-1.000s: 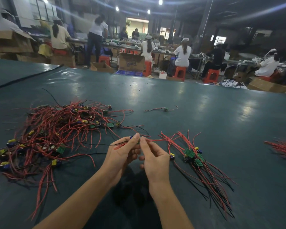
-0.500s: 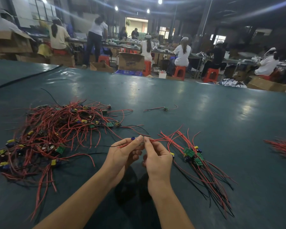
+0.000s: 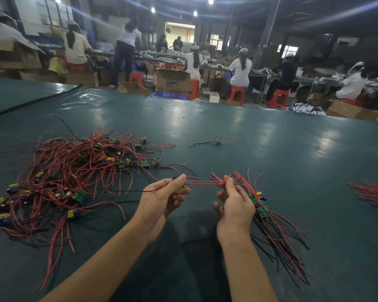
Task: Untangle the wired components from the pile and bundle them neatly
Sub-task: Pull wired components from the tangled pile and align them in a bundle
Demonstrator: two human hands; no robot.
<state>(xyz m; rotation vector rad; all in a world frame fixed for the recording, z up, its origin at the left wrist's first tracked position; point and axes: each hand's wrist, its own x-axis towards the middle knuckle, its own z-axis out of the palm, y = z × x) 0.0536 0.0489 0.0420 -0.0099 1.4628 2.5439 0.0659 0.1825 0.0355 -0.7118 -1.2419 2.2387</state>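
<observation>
A tangled pile [image 3: 74, 175] of red and black wires with small green boards and yellow-blue parts lies on the left of the dark green table [image 3: 249, 131]. My left hand [image 3: 162, 199] pinches one wired component near its blue part, just right of the pile. That component's red wires [image 3: 203, 182] stretch across to my right hand [image 3: 234, 201], which pinches them between thumb and fingers. Under and right of my right hand lies a sorted bunch [image 3: 275, 227] of wired components, boards together and wires fanned toward me.
One loose wired component [image 3: 218, 142] lies alone farther back on the table. Another bunch of red wires [image 3: 375, 192] sits at the right edge. Beyond the table's far edge are cardboard boxes, red stools and several seated workers.
My hands have drawn apart, the right one sliding rightward along the red wires, which now run taut between both hands.
</observation>
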